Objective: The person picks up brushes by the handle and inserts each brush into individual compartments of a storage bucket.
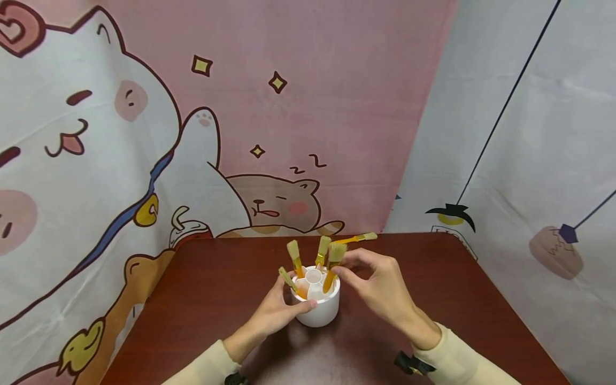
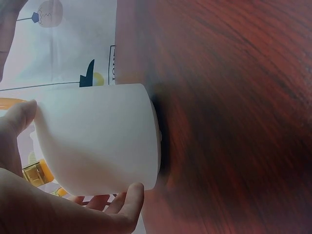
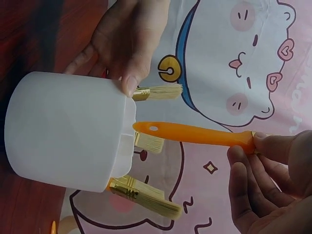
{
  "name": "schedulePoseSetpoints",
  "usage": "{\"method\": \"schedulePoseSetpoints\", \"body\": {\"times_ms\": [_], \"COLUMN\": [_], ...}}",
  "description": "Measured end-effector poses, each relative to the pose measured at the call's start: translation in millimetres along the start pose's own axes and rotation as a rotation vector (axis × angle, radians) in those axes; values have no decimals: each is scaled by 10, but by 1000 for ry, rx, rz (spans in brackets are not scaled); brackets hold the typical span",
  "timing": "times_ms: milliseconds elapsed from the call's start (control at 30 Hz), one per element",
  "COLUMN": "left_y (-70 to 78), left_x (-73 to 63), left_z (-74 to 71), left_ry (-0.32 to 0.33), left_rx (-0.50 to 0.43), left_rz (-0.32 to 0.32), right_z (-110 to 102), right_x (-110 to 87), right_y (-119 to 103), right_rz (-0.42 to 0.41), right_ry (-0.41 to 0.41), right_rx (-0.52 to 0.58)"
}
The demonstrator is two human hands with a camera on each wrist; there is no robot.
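A white round brush holder (image 1: 320,313) with divided compartments inside stands on the table. My left hand (image 1: 275,314) grips it from the left, thumb over the near rim and fingers around the far side. With thumb and fingers, my right hand (image 1: 382,283) pinches a paintbrush (image 3: 195,134) near its metal ferrule. That brush points bristles up, its orange handle end at the holder's rim. Three more paintbrushes stand bristles up in the holder: a thin one (image 1: 286,277) at left, one (image 1: 294,255) behind it and one (image 1: 321,250) at the back.
Another orange-handled paintbrush (image 1: 358,238) lies near the far edge of the dark red wooden table (image 1: 216,299). A cartoon-printed cloth (image 1: 337,107) hangs behind the table and along its sides.
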State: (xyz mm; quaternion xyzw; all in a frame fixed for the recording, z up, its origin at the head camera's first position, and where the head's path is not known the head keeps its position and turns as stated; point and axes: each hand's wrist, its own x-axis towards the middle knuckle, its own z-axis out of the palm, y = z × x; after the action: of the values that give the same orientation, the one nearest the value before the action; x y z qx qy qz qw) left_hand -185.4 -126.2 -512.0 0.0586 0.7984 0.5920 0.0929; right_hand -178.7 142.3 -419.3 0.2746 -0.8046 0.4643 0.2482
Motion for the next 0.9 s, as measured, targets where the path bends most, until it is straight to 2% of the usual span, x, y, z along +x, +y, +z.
{"method": "schedulePoseSetpoints", "body": {"times_ms": [367, 900], "left_y": [1, -19], "left_x": [-2, 25], "left_z": [7, 4], "left_ry": [-11, -18], "left_rx": [-13, -43], "left_rz": [17, 8], "right_z": [90, 179], "right_x": [-47, -71], "right_y": [47, 115], "right_rz": [2, -20], "right_ry": [-24, -66], "right_rx": [21, 15]}}
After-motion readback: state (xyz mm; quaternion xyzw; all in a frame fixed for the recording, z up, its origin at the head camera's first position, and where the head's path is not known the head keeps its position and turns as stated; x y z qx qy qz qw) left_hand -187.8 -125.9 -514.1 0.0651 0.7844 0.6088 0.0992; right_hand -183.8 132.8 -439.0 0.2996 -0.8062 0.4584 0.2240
